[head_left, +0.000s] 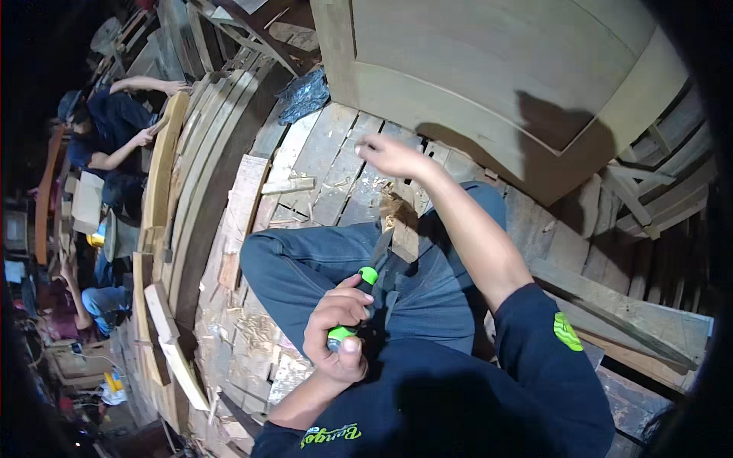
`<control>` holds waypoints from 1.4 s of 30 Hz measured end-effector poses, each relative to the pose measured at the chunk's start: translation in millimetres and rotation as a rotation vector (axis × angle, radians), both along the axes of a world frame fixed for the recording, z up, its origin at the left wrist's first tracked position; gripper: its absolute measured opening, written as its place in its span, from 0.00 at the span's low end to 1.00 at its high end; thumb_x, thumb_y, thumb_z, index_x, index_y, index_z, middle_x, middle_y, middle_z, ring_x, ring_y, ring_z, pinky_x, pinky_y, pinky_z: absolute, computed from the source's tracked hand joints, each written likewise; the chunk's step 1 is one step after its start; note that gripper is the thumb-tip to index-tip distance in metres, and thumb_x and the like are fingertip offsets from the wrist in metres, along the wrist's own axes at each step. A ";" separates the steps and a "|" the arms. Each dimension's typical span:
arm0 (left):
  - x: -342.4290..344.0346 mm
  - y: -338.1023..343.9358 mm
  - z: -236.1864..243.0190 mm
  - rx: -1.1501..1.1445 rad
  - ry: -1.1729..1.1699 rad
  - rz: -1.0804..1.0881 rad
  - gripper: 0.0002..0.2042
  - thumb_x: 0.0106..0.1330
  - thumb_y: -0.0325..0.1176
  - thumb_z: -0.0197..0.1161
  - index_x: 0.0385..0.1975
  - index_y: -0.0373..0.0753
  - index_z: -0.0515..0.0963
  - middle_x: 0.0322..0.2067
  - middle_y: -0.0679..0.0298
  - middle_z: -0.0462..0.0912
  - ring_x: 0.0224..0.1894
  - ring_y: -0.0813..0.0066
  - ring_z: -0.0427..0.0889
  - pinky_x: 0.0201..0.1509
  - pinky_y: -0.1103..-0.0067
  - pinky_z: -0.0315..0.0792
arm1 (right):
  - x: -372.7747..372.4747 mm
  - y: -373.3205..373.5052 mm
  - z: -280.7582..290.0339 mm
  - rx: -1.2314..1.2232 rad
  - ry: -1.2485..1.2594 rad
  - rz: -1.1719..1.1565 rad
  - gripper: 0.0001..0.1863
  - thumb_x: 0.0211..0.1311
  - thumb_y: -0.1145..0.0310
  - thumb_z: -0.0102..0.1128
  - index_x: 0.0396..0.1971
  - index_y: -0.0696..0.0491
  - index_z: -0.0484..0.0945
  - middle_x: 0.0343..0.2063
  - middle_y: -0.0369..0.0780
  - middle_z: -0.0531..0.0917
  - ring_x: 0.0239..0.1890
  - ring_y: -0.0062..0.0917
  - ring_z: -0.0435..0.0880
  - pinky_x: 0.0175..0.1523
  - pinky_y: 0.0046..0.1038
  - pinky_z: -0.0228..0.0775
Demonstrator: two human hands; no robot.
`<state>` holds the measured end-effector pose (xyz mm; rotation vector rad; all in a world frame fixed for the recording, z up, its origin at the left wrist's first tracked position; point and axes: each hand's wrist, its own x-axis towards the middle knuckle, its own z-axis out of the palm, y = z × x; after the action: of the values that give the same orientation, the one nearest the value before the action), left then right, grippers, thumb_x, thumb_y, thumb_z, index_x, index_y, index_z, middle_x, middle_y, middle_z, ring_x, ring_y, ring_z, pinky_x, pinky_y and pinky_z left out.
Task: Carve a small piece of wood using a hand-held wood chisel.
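My left hand [336, 328] is closed around the black and bright green handle of a chisel [368, 275]. Its dark blade points away from me and lies against or just beside a small wooden block [405, 238]. Between my crossed legs, that block shows a rough, pale, chipped far end. My right hand [393, 156] is held out over the floorboards beyond the block, apart from it. Its fingers are partly extended, and I see nothing in them.
Shavings lie over the plank floor [328, 153], with a loose wood strip [289, 185]. A large wooden panel [489, 69] stands ahead. Curved timbers [221, 137] are stacked at left, where a person [107, 137] handles a curved piece. Boards [626, 313] lie at right.
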<state>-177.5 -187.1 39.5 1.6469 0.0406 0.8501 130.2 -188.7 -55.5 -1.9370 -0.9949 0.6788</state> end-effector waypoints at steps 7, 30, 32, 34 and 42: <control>-6.3 36.7 12.7 -0.122 0.171 -0.125 0.17 0.64 0.45 0.61 0.25 0.36 0.76 0.31 0.51 0.85 0.43 0.50 0.85 0.60 0.51 0.69 | -11.2 1.4 -75.9 -0.686 -0.170 0.316 0.16 0.54 0.67 0.62 0.41 0.56 0.87 0.48 0.51 0.85 0.49 0.46 0.85 0.51 0.40 0.78; 27.0 36.5 19.0 -0.007 0.072 -0.339 0.12 0.58 0.36 0.60 0.18 0.35 0.72 0.20 0.58 0.77 0.26 0.61 0.78 0.47 0.60 0.74 | -19.1 1.4 -87.5 -0.442 -0.272 -0.110 0.11 0.56 0.77 0.58 0.36 0.57 0.86 0.42 0.55 0.86 0.48 0.48 0.85 0.52 0.42 0.79; 26.2 36.2 18.1 0.007 0.066 -0.341 0.12 0.59 0.36 0.60 0.19 0.35 0.72 0.20 0.58 0.77 0.26 0.61 0.78 0.47 0.61 0.74 | -18.2 1.4 -85.5 -0.420 -0.249 -0.173 0.11 0.57 0.78 0.56 0.36 0.58 0.86 0.42 0.57 0.85 0.48 0.49 0.85 0.53 0.43 0.79; 25.0 33.2 18.2 0.019 0.061 -0.340 0.12 0.59 0.36 0.60 0.19 0.35 0.72 0.20 0.58 0.77 0.26 0.61 0.79 0.47 0.61 0.74 | -19.8 1.9 -77.6 -0.346 -0.233 -0.297 0.12 0.57 0.79 0.54 0.38 0.60 0.84 0.41 0.57 0.85 0.47 0.50 0.86 0.50 0.44 0.80; 27.2 27.6 21.2 -0.004 0.101 -0.272 0.18 0.63 0.43 0.60 0.17 0.37 0.72 0.17 0.59 0.76 0.25 0.61 0.77 0.47 0.61 0.71 | -19.9 -15.7 -57.9 -0.625 -0.318 0.065 0.10 0.57 0.74 0.60 0.38 0.56 0.86 0.40 0.49 0.88 0.45 0.41 0.88 0.46 0.41 0.81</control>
<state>-150.2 -159.5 60.6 1.6453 -0.1094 0.5594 110.4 -204.4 -113.4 -2.6290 -1.1302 0.8002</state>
